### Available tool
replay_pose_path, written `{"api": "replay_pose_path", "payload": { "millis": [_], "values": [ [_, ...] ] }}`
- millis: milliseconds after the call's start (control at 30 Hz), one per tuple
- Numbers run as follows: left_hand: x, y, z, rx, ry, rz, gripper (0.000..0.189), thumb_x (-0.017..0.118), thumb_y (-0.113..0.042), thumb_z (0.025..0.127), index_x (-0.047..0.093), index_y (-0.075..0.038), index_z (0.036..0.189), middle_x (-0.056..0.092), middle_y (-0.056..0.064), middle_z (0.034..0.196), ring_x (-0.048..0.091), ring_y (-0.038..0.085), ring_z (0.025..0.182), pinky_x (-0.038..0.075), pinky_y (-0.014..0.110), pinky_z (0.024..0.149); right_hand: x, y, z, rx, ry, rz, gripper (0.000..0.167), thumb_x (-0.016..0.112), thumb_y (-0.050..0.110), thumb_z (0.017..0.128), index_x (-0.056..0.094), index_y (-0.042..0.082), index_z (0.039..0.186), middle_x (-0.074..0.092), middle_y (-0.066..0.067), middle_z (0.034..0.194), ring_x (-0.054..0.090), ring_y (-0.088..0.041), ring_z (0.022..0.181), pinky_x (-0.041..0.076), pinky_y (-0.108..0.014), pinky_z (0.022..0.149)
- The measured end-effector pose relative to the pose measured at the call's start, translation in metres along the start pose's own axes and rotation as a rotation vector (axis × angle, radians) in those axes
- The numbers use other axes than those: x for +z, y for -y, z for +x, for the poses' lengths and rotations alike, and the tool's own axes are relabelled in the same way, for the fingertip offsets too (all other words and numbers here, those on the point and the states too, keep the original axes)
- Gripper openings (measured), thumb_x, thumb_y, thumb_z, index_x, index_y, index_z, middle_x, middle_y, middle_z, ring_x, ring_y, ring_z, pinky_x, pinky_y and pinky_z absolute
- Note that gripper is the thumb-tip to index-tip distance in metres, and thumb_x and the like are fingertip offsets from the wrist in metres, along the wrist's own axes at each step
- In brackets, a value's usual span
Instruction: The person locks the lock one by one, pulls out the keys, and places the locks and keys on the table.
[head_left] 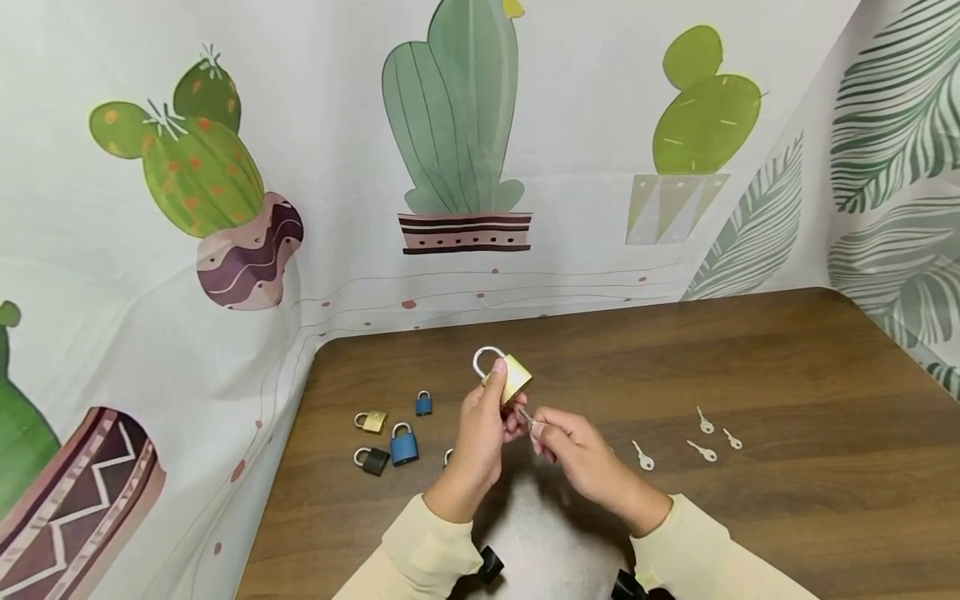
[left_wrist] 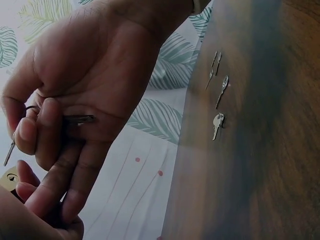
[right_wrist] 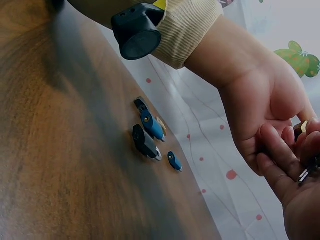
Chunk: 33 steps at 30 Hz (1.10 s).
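A brass padlock [head_left: 516, 377] with a silver shackle is gripped by my left hand [head_left: 478, 429], thumb across its body, keyhole end tilted down toward the right. Just below it, my right hand [head_left: 576, 454] pinches a metal key [head_left: 527, 417] pointing at the lock. In the left wrist view, the key's shaft [left_wrist: 9, 152] is apart from the padlock's keyhole face [left_wrist: 9, 179]. A second key [left_wrist: 79, 119] lies against the right palm, under curled fingers. My left fingertips are close to the right hand's fingers; whether they touch is unclear.
On the table's left lie a small brass padlock [head_left: 373, 422], a small blue padlock [head_left: 423, 405], a larger blue padlock [head_left: 403, 447] and a black padlock [head_left: 372, 461]. Another shackle [head_left: 447, 457] shows behind my left wrist. Several loose keys [head_left: 703, 452] lie right.
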<state>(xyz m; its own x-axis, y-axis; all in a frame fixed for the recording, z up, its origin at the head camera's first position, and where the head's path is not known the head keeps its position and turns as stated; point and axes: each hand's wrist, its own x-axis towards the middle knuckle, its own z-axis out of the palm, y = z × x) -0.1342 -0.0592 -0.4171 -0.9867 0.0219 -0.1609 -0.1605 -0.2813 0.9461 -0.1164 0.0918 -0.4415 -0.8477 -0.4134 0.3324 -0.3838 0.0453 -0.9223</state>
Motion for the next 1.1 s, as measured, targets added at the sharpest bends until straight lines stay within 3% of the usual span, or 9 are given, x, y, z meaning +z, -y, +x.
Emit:
{"api": "replay_pose_path", "payload": {
  "millis": [200,367,600,900,1100],
  "values": [
    [0.000,-0.005,0.000,0.031,0.033,-0.007,0.052,0.046,-0.049,0.105,0.056,-0.007,0.076,0.050,-0.006,0.057,0.042,0.006,0.051,0.035,0.020,0.049,-0.003,0.004,0.004,-0.008,-0.005,-0.004,0.027,0.044,0.001,0.100,0.055,0.006,0.076,0.047,-0.017,0.065,0.047,-0.015,0.059,0.042,-0.030,0.056],
    [0.000,-0.009,0.000,0.050,0.067,0.035,0.051,0.046,-0.047,0.106,0.057,-0.008,0.075,0.051,-0.006,0.054,0.044,0.008,0.050,0.038,0.021,0.052,-0.009,0.008,0.006,-0.003,-0.013,-0.013,0.028,0.043,0.003,0.101,0.056,0.006,0.077,0.048,-0.017,0.065,0.047,-0.014,0.060,0.042,-0.029,0.056],
    [-0.007,-0.015,0.000,0.063,0.045,0.100,0.048,0.047,-0.046,0.105,0.060,-0.010,0.076,0.054,-0.006,0.056,0.045,0.008,0.054,0.036,0.021,0.058,-0.020,0.013,0.007,-0.014,-0.017,0.035,0.028,0.040,0.004,0.105,0.053,0.001,0.081,0.068,-0.013,0.084,0.054,-0.010,0.071,0.045,-0.028,0.065],
    [-0.023,-0.027,0.000,0.058,0.068,0.173,0.050,0.045,-0.047,0.106,0.060,-0.008,0.077,0.055,-0.004,0.059,0.045,0.010,0.056,0.038,0.022,0.059,-0.037,0.015,0.007,-0.012,-0.049,0.001,0.027,0.040,0.003,0.105,0.056,0.002,0.083,0.057,-0.014,0.076,0.053,-0.011,0.070,0.047,-0.028,0.065],
    [-0.037,-0.030,-0.002,0.049,0.041,0.198,0.050,0.042,-0.044,0.107,0.060,-0.009,0.078,0.054,-0.004,0.059,0.044,0.009,0.055,0.036,0.022,0.058,-0.049,0.011,0.000,0.010,-0.065,-0.053,0.026,0.043,0.005,0.106,0.059,0.002,0.085,0.055,-0.014,0.074,0.053,-0.010,0.070,0.047,-0.027,0.066]
  ]
}}
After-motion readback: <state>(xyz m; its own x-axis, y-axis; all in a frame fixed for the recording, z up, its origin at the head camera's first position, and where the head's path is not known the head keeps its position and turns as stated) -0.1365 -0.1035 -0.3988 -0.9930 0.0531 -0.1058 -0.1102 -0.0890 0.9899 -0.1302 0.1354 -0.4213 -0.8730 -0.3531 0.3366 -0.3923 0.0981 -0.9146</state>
